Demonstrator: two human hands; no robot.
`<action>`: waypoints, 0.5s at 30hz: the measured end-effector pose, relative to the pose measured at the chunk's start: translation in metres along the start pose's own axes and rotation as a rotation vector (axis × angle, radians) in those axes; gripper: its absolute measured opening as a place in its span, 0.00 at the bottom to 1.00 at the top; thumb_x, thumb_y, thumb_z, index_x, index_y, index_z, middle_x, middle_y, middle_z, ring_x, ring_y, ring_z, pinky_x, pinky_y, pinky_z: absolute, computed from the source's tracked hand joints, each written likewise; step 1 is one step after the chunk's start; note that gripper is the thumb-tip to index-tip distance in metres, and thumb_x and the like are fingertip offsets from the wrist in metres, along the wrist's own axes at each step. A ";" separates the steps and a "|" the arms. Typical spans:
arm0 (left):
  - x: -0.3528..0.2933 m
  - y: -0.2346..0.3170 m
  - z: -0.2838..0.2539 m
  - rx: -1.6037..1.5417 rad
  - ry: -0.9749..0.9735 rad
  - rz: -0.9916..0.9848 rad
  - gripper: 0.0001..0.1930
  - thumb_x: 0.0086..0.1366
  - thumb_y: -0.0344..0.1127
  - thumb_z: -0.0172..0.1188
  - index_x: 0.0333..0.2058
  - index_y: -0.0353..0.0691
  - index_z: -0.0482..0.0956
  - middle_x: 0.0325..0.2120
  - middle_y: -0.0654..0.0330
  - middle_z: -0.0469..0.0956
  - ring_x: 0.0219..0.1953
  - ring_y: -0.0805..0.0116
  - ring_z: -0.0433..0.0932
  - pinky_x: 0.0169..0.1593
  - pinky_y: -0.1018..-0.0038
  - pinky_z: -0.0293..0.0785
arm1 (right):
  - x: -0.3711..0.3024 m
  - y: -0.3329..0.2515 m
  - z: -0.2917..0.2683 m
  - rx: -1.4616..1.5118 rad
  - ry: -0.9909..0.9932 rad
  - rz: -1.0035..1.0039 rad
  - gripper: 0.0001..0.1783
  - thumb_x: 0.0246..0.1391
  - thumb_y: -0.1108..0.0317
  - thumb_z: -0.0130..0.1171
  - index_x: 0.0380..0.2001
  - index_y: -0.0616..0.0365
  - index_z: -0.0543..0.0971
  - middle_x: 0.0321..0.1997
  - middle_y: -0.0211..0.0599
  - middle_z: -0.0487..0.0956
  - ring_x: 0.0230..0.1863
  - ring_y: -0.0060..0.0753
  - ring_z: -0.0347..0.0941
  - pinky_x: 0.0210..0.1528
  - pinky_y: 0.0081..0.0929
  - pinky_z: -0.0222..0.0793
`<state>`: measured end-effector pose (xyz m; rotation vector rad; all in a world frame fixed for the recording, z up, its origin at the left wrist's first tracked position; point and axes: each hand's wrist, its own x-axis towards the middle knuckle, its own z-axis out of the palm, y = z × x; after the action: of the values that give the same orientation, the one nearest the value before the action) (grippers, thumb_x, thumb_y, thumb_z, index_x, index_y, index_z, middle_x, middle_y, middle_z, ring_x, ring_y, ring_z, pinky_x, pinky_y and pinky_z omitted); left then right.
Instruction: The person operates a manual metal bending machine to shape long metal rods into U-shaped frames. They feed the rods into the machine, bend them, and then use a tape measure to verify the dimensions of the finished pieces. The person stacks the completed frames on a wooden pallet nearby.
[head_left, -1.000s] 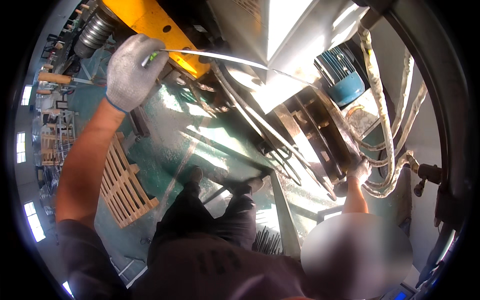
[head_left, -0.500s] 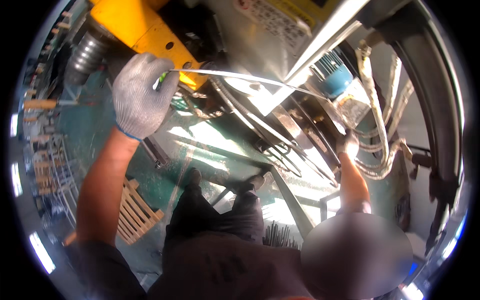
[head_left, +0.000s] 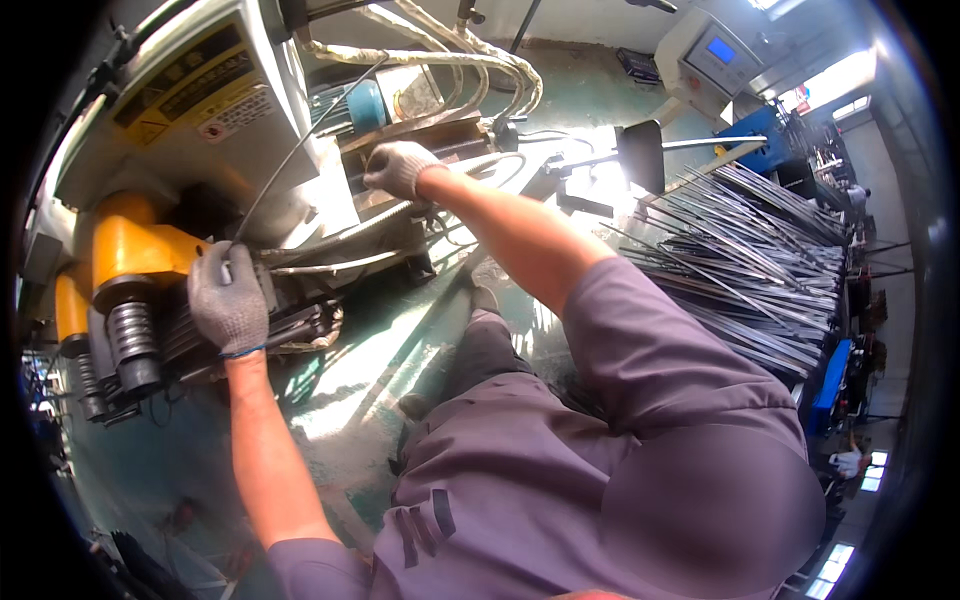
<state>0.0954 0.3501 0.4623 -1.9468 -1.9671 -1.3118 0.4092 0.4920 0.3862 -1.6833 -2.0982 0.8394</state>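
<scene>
My left hand (head_left: pixel 228 300), in a grey knit glove, is closed around the lower end of a thin metal rod (head_left: pixel 300 148). From there the rod slants up and right, across the front of a pale machine cabinet (head_left: pixel 240 150). Just beside the left hand is a yellow machine arm (head_left: pixel 145 245) with a metal spring below it. My right hand (head_left: pixel 402 170), in a pale glove, is curled like a fist near the dark machine frame, apart from the rod. Whatever its fingers hold, if anything, is hidden.
Wrapped hoses (head_left: pixel 500 75) loop above a blue motor (head_left: pixel 366 105). At the right lies a large heap of metal rods (head_left: pixel 740 265). A control box (head_left: pixel 710 60) with a lit screen stands at the far right. Cables run along the machine's base.
My view has swung to the right, bringing the rod heap and control box in. The rod, earlier stretched toward my right hand, now slants up clear of it; my left hand still grips it.
</scene>
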 end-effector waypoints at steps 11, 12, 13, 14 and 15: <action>-0.105 -0.055 -0.173 -0.643 -0.306 -0.328 0.04 0.72 0.23 0.70 0.44 0.31 0.86 0.38 0.63 0.82 0.42 0.77 0.79 0.48 0.77 0.76 | -0.258 -0.146 0.077 0.474 0.251 0.037 0.15 0.68 0.63 0.70 0.53 0.58 0.88 0.48 0.45 0.91 0.47 0.38 0.89 0.53 0.36 0.82; -0.117 -0.076 -0.188 -0.644 -0.371 -0.356 0.04 0.72 0.22 0.70 0.43 0.31 0.86 0.37 0.63 0.82 0.41 0.77 0.80 0.47 0.77 0.76 | -0.265 -0.151 0.092 0.527 0.292 0.048 0.15 0.68 0.64 0.70 0.53 0.59 0.88 0.47 0.43 0.91 0.46 0.33 0.89 0.52 0.33 0.82; -0.124 -0.095 -0.203 -0.611 -0.405 -0.303 0.05 0.71 0.21 0.69 0.44 0.31 0.86 0.36 0.64 0.83 0.40 0.76 0.81 0.47 0.76 0.77 | -0.268 -0.157 0.107 0.605 0.342 0.048 0.14 0.68 0.66 0.70 0.53 0.60 0.88 0.46 0.42 0.91 0.46 0.30 0.88 0.52 0.31 0.82; -0.129 -0.104 -0.224 -0.602 -0.439 -0.364 0.05 0.67 0.21 0.69 0.41 0.30 0.87 0.35 0.60 0.84 0.39 0.72 0.83 0.46 0.74 0.78 | -0.266 -0.163 0.121 0.680 0.395 0.053 0.14 0.68 0.67 0.71 0.53 0.62 0.88 0.45 0.40 0.92 0.46 0.28 0.88 0.51 0.29 0.82; -0.131 -0.124 -0.243 -0.496 -0.463 -0.302 0.05 0.65 0.22 0.69 0.40 0.30 0.87 0.35 0.57 0.85 0.38 0.69 0.84 0.46 0.72 0.79 | -0.262 -0.172 0.134 0.756 0.422 0.078 0.14 0.69 0.68 0.70 0.52 0.64 0.88 0.44 0.39 0.91 0.46 0.26 0.87 0.51 0.27 0.82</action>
<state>-0.1045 0.1237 0.4756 -2.4279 -2.4020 -1.6755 0.2644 0.1853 0.4185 -1.3620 -1.2178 1.0180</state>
